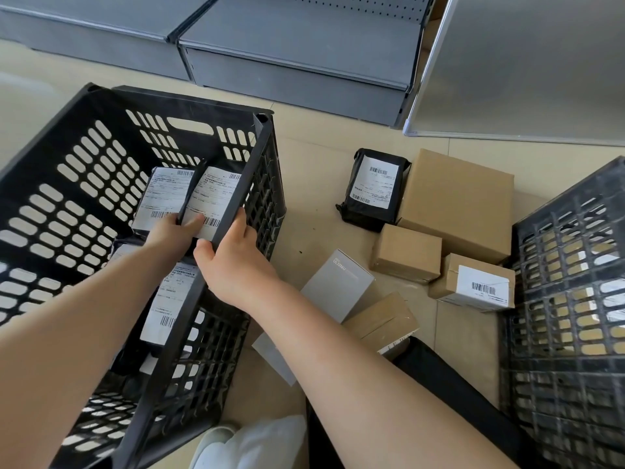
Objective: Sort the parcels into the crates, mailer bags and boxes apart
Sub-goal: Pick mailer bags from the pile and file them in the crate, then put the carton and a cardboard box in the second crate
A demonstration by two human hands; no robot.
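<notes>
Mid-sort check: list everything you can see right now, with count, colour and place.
left crate: one, black, on floor at left
mailer bags in crate: at least three, black with white labels
loose mailer bag: one, black, on floor beside boxes
brown boxes: four, between the crates
grey box: one, near right forearm
right crate: one, black, at right
shelving: grey, behind
hands: left hand on a bag in crate; right hand gripping crate rim
</notes>
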